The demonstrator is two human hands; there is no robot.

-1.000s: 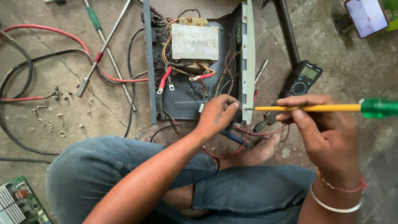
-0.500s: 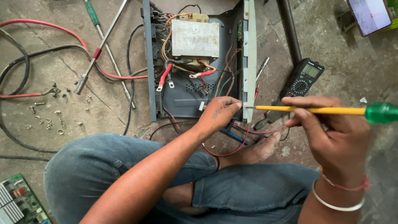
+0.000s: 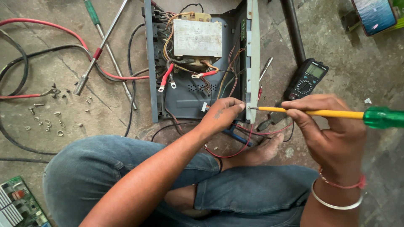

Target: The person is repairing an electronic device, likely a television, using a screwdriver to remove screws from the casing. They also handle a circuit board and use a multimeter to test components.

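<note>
Hardly anything had changed over the last second: both hands stayed where they were at the near right corner of the open grey metal case (image 3: 185, 98), and only the view had drifted slightly. That steadiness suggested fine work at one spot rather than a move to another.

The right hand (image 3: 332, 126) held the yellow-shafted screwdriver with a translucent green handle (image 3: 336, 113). Its thumb and fingers were pressed around the shaft, which lay level with the tip pointing left. The tip met the near end of the white front panel (image 3: 252, 63). There the left hand (image 3: 221, 114) had its fingertips pinched together. Possibly they held a small screw, but the fingers hid whatever it was.

Inside the case, at the far end, sat a cream block transformer (image 3: 198, 38) with a pale rectangular label covering its top. To the right of the panel lay a black handheld multimeter (image 3: 306, 80), with a greenish display above a round dial. A phone with a lit bluish screen (image 3: 374, 14) stood at the far right. Loose silver screws and washers (image 3: 46, 122) were scattered on the concrete to the left. A green circuit board (image 3: 17, 206) showed at the near left corner.
</note>
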